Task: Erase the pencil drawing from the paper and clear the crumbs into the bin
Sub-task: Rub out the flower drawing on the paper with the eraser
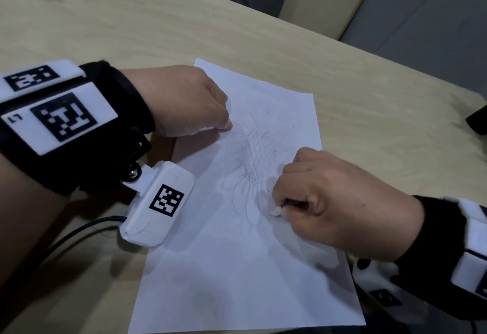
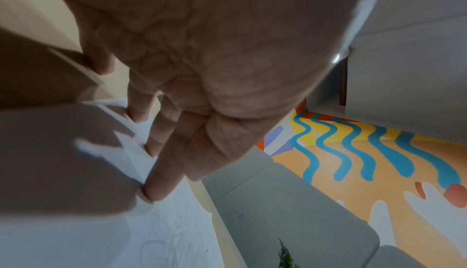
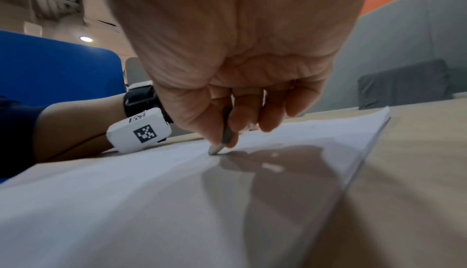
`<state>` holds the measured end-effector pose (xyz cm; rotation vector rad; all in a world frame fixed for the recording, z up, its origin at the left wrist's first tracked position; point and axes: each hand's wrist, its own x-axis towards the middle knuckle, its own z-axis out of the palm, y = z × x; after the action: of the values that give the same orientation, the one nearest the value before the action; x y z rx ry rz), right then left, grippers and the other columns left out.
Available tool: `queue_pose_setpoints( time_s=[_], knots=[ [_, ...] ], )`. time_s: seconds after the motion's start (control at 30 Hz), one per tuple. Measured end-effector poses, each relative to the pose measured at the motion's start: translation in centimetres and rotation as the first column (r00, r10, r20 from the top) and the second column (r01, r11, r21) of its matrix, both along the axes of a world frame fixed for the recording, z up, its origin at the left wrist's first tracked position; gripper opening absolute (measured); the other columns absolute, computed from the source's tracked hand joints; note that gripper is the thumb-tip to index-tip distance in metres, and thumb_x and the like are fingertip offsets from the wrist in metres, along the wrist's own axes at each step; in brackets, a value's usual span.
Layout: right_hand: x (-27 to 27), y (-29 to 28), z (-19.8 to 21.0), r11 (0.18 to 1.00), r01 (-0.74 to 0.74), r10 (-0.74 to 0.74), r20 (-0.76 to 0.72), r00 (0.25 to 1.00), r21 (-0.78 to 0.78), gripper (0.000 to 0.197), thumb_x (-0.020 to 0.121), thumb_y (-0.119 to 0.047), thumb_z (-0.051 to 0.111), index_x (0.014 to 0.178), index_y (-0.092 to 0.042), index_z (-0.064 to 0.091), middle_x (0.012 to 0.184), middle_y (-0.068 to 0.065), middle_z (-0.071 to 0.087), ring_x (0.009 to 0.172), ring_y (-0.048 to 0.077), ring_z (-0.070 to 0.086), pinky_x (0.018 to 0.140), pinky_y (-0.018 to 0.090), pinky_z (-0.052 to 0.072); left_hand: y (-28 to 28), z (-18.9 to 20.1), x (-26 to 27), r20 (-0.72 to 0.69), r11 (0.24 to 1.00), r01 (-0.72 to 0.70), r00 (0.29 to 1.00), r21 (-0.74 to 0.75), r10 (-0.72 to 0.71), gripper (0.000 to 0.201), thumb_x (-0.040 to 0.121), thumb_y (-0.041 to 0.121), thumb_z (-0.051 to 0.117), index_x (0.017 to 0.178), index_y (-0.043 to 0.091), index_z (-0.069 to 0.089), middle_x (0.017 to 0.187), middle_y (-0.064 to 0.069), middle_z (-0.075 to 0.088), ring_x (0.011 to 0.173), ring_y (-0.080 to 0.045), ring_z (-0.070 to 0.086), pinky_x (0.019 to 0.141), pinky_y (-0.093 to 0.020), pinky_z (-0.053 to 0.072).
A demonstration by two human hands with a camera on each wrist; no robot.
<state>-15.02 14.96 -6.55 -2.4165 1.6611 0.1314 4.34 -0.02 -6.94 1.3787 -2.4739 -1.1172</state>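
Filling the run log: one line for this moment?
left hand presses paper | right hand pinches eraser pen, tip on drawing

We see a white paper sheet point(image 1: 245, 267) lying flat on the pale wooden table point(image 1: 131, 30). A faint grey pencil flower drawing point(image 1: 254, 167) with cross-hatched centre sits mid-sheet. A slim dark pen-style eraser point(image 1: 279, 209) has its white tip touching the sheet just below the drawing.

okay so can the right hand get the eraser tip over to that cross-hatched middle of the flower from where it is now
Probably yes. The right hand holds the eraser pencil with its tip on the paper beside the cross-hatched centre. Nothing lies between them; the left hand presses the sheet farther off.
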Motion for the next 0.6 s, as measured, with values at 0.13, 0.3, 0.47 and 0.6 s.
queue_pose_setpoints(
  time_s=[0.13, 0.3, 0.47, 0.6],
  knots=[
    [-0.9, -0.4, 0.2, 0.998, 0.057, -0.057, -0.005, 0.998, -0.038, 0.01, 0.073, -0.015, 0.052, 0.07, -0.02, 0.059, 0.063, -0.009, 0.054, 0.072, 0.021, 0.048, 0.064, 0.042, 0.048, -0.3, -0.3, -0.2, 0.014, 1.0, -0.006, 1.0, -0.003, 0.006, 0.022, 0.087, 0.037, 0.064, 0.091, 0.021, 0.079, 0.121, -0.001, 0.07, 0.118, -0.017, 0.06, 0.106, -0.046, 0.043],
    [0.7, 0.2, -0.2, 0.999, -0.031, 0.031, 0.026, 0.999, -0.008, 0.009, 0.074, -0.014, 0.052, 0.069, -0.019, 0.057, 0.062, -0.008, 0.05, 0.07, 0.022, 0.047, 0.061, 0.042, 0.046, -0.3, -0.3, -0.3, 0.019, 1.0, -0.003, 1.0, -0.002, 0.004, 0.024, 0.087, 0.038, 0.064, 0.091, 0.02, 0.078, 0.121, 0.0, 0.069, 0.118, -0.017, 0.059, 0.106, -0.046, 0.043],
    [-0.1, -0.3, 0.1, 0.999, -0.007, 0.007, 0.006, 1.0, -0.039, 0.008, 0.074, -0.013, 0.054, 0.07, -0.019, 0.058, 0.063, -0.008, 0.052, 0.071, 0.022, 0.048, 0.062, 0.042, 0.047, 0.1, 0.1, 0.0, 0.017, 1.0, -0.003, 1.0, 0.02, 0.003, 0.034, 0.064, 0.052, 0.056, 0.082, 0.032, 0.078, 0.117, 0.009, 0.069, 0.119, -0.013, 0.059, 0.105, -0.045, 0.045],
    [1.0, -0.6, -0.2, 0.999, -0.029, 0.03, 0.027, 0.999, -0.031, 0.009, 0.074, -0.014, 0.051, 0.069, -0.018, 0.058, 0.062, -0.007, 0.053, 0.069, 0.025, 0.048, 0.061, 0.043, 0.046, 0.2, 0.3, 0.3, -0.006, 0.999, 0.022, 1.0, 0.031, -0.022, 0.021, 0.066, 0.05, 0.056, 0.068, 0.04, 0.074, 0.113, 0.011, 0.07, 0.12, -0.012, 0.058, 0.104, -0.045, 0.046]
  ],
)
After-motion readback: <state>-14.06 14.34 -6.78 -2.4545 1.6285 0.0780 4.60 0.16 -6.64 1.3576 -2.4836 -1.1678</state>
